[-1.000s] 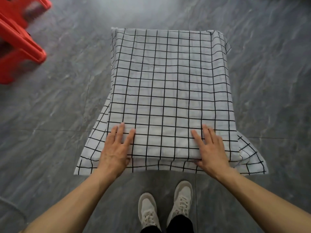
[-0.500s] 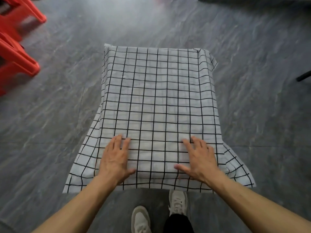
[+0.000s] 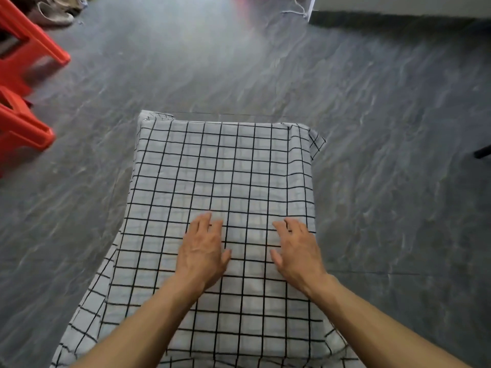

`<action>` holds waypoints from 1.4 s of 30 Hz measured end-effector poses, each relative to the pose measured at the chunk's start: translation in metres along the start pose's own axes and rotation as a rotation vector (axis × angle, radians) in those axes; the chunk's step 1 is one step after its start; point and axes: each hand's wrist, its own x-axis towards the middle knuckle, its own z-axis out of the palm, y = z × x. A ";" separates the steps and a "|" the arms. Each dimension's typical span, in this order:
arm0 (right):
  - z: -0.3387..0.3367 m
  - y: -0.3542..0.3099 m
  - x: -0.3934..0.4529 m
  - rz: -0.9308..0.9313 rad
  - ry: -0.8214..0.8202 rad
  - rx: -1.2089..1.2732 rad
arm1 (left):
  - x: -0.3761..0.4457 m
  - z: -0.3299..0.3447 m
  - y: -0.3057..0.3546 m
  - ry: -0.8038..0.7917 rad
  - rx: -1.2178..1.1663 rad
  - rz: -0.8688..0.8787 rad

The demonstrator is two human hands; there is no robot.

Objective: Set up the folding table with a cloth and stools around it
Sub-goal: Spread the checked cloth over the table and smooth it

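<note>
A white cloth with a black grid [image 3: 225,166] covers the folding table completely; the table itself is hidden under it. The cloth hangs over the near left and right corners. My left hand [image 3: 202,251] lies flat on the cloth near the middle, fingers straight and pointing away from me. My right hand [image 3: 297,251] lies flat beside it, a little to the right, fingers spread. Neither hand holds anything. Two red plastic stools [image 3: 24,49] [image 3: 21,128] stand on the floor at the far left, apart from the table.
Dark grey marbled floor tiles [image 3: 385,128] surround the table. Pale shoes [image 3: 53,14] lie at the top left. A white wall base with a cord [image 3: 305,9] runs along the top right. A black leg tip [image 3: 482,151] shows at the right edge.
Both hands have slid forward along the cloth from the near edge toward the middle and closer together. The view has tilted up, showing more floor and stools.
</note>
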 end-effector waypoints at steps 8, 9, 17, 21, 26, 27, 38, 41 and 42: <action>-0.025 0.012 0.072 0.001 0.043 0.063 | 0.077 -0.023 0.025 0.006 -0.040 0.003; -0.027 0.012 0.082 -0.004 0.042 0.063 | 0.088 -0.026 0.027 0.009 -0.042 0.008; -0.041 0.018 0.176 -0.040 0.011 0.028 | 0.190 -0.045 0.045 0.046 -0.046 0.124; -0.051 0.022 0.218 0.000 -0.011 0.010 | 0.241 -0.055 0.056 0.049 -0.011 0.182; -0.048 0.028 0.232 0.041 -0.027 0.025 | 0.291 -0.062 0.073 0.000 0.073 0.313; -0.047 0.029 0.232 0.042 -0.036 0.029 | 0.295 -0.060 0.073 -0.037 0.080 0.315; -0.074 0.106 0.276 0.331 0.260 0.304 | 0.296 -0.053 0.070 -0.075 0.113 0.309; -0.070 0.131 0.285 0.340 0.122 0.240 | 0.296 -0.054 0.072 -0.092 0.135 0.300; -0.068 0.136 0.288 0.337 0.113 0.239 | 0.296 -0.054 0.073 -0.096 0.138 0.298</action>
